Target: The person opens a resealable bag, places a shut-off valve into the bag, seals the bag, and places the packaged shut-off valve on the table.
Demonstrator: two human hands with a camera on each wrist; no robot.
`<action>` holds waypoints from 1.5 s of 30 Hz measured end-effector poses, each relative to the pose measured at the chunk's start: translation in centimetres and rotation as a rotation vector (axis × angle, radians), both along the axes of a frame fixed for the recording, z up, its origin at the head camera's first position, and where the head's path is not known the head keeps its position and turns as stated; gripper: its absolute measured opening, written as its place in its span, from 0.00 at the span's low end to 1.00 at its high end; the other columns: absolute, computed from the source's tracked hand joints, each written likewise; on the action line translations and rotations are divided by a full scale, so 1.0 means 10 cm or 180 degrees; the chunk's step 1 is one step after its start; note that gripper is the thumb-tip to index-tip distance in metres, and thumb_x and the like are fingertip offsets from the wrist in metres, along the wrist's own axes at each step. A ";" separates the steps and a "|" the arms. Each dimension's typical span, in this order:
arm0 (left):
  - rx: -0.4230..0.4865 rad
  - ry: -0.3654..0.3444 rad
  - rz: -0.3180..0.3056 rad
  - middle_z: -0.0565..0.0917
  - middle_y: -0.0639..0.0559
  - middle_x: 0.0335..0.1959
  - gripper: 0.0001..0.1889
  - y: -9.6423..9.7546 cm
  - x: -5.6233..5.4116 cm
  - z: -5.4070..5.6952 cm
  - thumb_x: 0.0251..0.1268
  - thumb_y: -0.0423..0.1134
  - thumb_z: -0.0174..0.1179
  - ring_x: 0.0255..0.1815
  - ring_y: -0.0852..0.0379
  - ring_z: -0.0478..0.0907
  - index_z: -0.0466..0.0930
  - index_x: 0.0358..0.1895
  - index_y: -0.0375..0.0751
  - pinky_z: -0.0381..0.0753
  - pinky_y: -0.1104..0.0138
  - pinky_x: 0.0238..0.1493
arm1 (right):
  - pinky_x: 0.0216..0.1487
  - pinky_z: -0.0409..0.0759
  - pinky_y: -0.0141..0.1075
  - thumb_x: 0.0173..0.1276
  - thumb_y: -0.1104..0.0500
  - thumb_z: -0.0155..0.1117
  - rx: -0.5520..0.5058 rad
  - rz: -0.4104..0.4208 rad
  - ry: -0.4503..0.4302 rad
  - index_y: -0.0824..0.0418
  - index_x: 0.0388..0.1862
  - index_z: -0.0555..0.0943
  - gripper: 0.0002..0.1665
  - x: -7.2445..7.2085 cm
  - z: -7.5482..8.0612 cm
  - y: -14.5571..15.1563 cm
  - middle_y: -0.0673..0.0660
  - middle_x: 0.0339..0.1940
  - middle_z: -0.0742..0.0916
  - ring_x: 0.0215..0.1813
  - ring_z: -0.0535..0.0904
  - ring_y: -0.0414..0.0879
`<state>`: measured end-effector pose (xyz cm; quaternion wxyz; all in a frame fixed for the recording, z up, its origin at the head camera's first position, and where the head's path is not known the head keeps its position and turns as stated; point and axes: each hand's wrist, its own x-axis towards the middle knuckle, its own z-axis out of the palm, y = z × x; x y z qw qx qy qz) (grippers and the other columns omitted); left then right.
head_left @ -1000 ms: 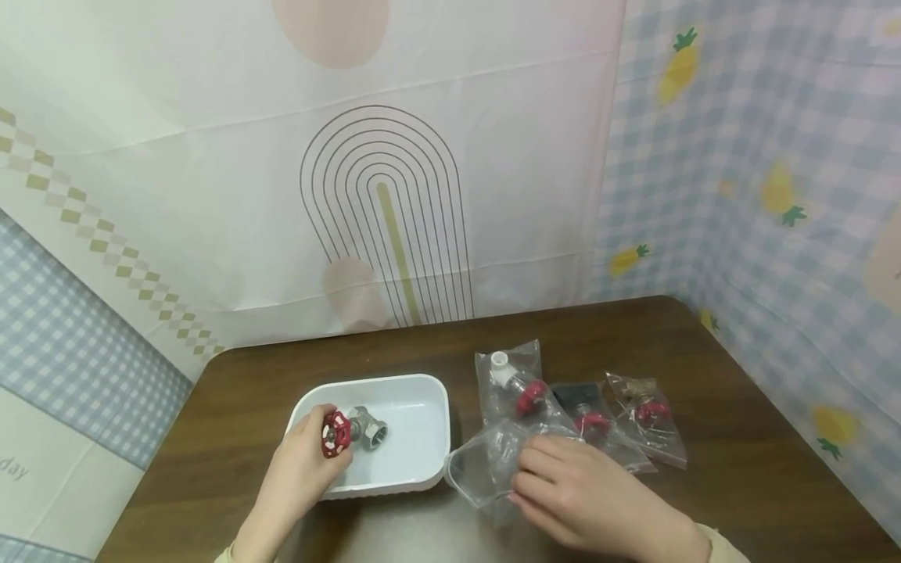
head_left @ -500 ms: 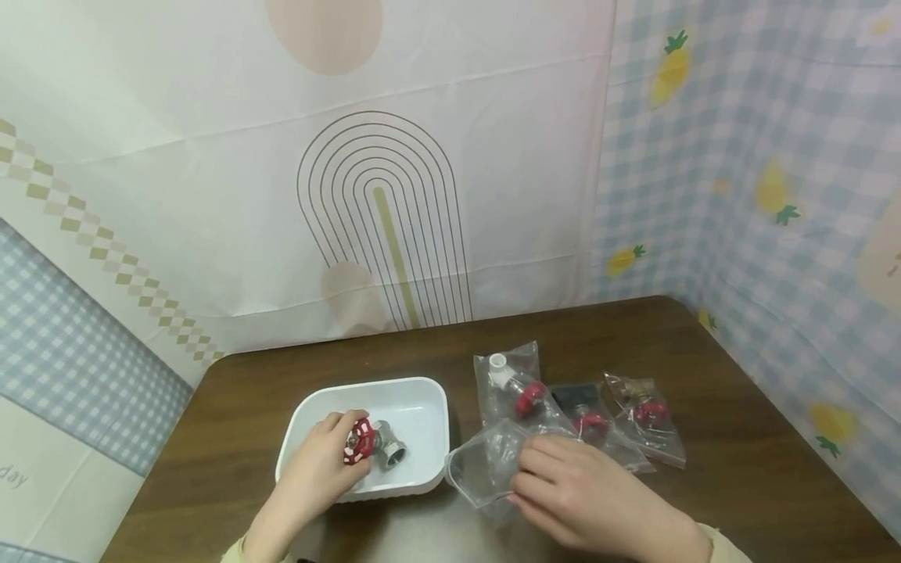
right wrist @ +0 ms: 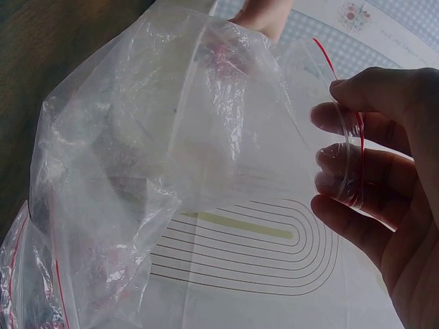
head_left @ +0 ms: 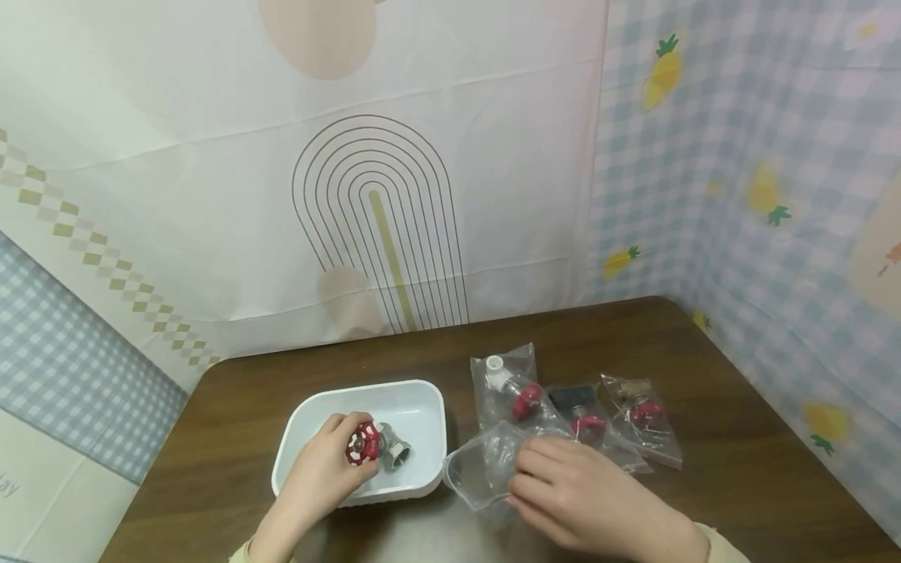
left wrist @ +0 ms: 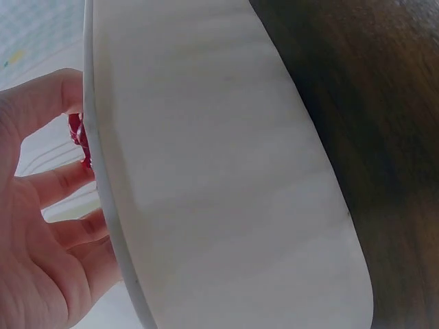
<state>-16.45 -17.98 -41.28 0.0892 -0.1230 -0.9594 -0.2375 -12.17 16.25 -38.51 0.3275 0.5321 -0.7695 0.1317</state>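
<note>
In the head view my left hand [head_left: 320,469] grips the red handwheel [head_left: 362,444] of a metal valve. The valve's silver body [head_left: 396,451] points right, over the inside of a white plastic tray [head_left: 438,469]. Whether it touches the tray's bottom I cannot tell. From the left wrist, the tray's outer wall [left wrist: 212,151] hides most of the valve, and thumb and fingers show around a bit of red wheel [left wrist: 77,130]. My right hand [head_left: 573,493] holds a clear zip bag [head_left: 479,469] by its mouth; its thumb and fingertips [right wrist: 336,164] pinch the red-striped edge.
Right of the tray lie bagged valves with red handles: one with a white fitting [head_left: 500,374], one with a dark part [head_left: 572,399], and one with a brass-coloured body [head_left: 637,389]. The brown wooden table [head_left: 732,446] meets patterned cloth walls behind and at the right.
My left hand has moved right within the tray, carrying the valve with it. The right hand and its bag stay nearly still. The head view has shifted slightly.
</note>
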 end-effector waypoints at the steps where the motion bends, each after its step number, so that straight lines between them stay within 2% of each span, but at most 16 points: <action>1: -0.0017 0.0033 -0.0007 0.81 0.50 0.45 0.29 0.01 0.00 0.00 0.38 0.38 0.74 0.39 0.55 0.80 0.82 0.52 0.46 0.81 0.57 0.41 | 0.43 0.78 0.34 0.79 0.55 0.50 0.0004 0.0002 0.0001 0.51 0.33 0.82 0.15 0.00 0.00 0.00 0.44 0.33 0.79 0.37 0.73 0.41; 4: -0.0039 0.0166 -0.0024 0.82 0.51 0.45 0.28 0.02 0.02 0.03 0.38 0.38 0.75 0.40 0.55 0.81 0.83 0.51 0.47 0.81 0.57 0.40 | 0.43 0.78 0.34 0.79 0.55 0.50 0.0011 0.0009 -0.0005 0.51 0.33 0.82 0.15 -0.01 -0.01 0.00 0.44 0.33 0.79 0.36 0.73 0.41; 7: -0.0014 0.0357 -0.0055 0.82 0.51 0.45 0.29 0.02 0.05 0.12 0.38 0.39 0.78 0.42 0.54 0.83 0.83 0.51 0.45 0.83 0.57 0.42 | 0.43 0.78 0.33 0.79 0.55 0.50 0.0016 0.0011 -0.0003 0.51 0.32 0.81 0.15 -0.01 -0.02 0.00 0.44 0.32 0.78 0.36 0.73 0.41; 10: -0.0038 0.0606 -0.0088 0.83 0.51 0.46 0.30 0.02 0.06 0.26 0.39 0.41 0.80 0.44 0.53 0.83 0.83 0.52 0.44 0.83 0.56 0.42 | 0.42 0.78 0.33 0.79 0.55 0.49 0.0037 -0.0003 0.0006 0.51 0.32 0.81 0.16 -0.03 -0.02 0.01 0.44 0.32 0.78 0.36 0.73 0.41; 15: -0.0015 0.1021 -0.0226 0.82 0.53 0.50 0.31 0.00 0.14 0.57 0.41 0.42 0.81 0.45 0.54 0.84 0.82 0.55 0.45 0.83 0.55 0.40 | 0.41 0.77 0.33 0.79 0.55 0.49 0.0083 -0.0023 0.0022 0.51 0.31 0.82 0.16 -0.05 -0.01 0.01 0.44 0.32 0.78 0.36 0.72 0.41; 20: 0.0261 0.1349 -0.0453 0.80 0.57 0.55 0.34 -0.03 0.28 0.82 0.44 0.41 0.80 0.46 0.61 0.82 0.80 0.60 0.49 0.81 0.69 0.43 | 0.42 0.78 0.34 0.78 0.55 0.50 0.0053 -0.0006 -0.0019 0.52 0.31 0.82 0.16 -0.06 0.00 0.01 0.45 0.32 0.78 0.36 0.73 0.41; 24: 0.0587 0.1644 -0.0734 0.80 0.53 0.57 0.30 0.03 0.35 0.93 0.58 0.52 0.73 0.45 0.63 0.80 0.79 0.63 0.46 0.76 0.79 0.48 | 0.42 0.78 0.34 0.78 0.55 0.51 0.0017 0.0025 -0.0007 0.52 0.31 0.82 0.16 -0.06 0.00 0.00 0.45 0.32 0.78 0.36 0.74 0.41; 28: 0.0807 0.1903 -0.0982 0.81 0.47 0.56 0.30 0.15 0.42 0.99 0.68 0.59 0.61 0.47 0.60 0.80 0.80 0.61 0.39 0.75 0.80 0.52 | 0.43 0.78 0.35 0.78 0.55 0.51 -0.0008 0.0036 -0.0003 0.52 0.31 0.82 0.16 -0.07 0.00 0.00 0.45 0.31 0.78 0.36 0.74 0.42; 31: 0.0863 0.2080 -0.1195 0.81 0.43 0.55 0.28 0.26 0.47 1.00 0.68 0.56 0.63 0.50 0.55 0.80 0.81 0.59 0.36 0.74 0.78 0.55 | 0.43 0.78 0.35 0.78 0.55 0.51 -0.0009 0.0036 -0.0002 0.52 0.31 0.82 0.16 -0.06 0.00 0.00 0.45 0.32 0.78 0.36 0.74 0.42; 36: 0.0772 0.2388 -0.1600 0.81 0.38 0.52 0.24 0.44 0.51 0.99 0.71 0.50 0.61 0.46 0.50 0.80 0.81 0.57 0.31 0.77 0.74 0.48 | 0.43 0.78 0.34 0.78 0.55 0.50 0.0014 0.0016 0.0010 0.53 0.31 0.82 0.16 -0.05 0.00 0.00 0.45 0.32 0.78 0.36 0.74 0.41; 39: 0.0723 0.2447 -0.1779 0.81 0.37 0.52 0.23 0.53 0.54 0.97 0.72 0.48 0.60 0.44 0.49 0.82 0.81 0.57 0.30 0.80 0.70 0.46 | 0.43 0.79 0.34 0.78 0.55 0.50 0.0031 -0.0003 0.0009 0.52 0.32 0.82 0.16 -0.05 0.00 0.00 0.45 0.32 0.78 0.37 0.74 0.41; 45: 0.0504 0.2475 -0.1971 0.81 0.39 0.53 0.22 0.66 0.56 0.89 0.73 0.48 0.59 0.47 0.47 0.83 0.81 0.57 0.33 0.83 0.64 0.48 | 0.44 0.79 0.34 0.78 0.54 0.50 0.0034 -0.0008 0.0012 0.52 0.32 0.82 0.16 -0.04 0.02 0.01 0.46 0.33 0.79 0.37 0.75 0.42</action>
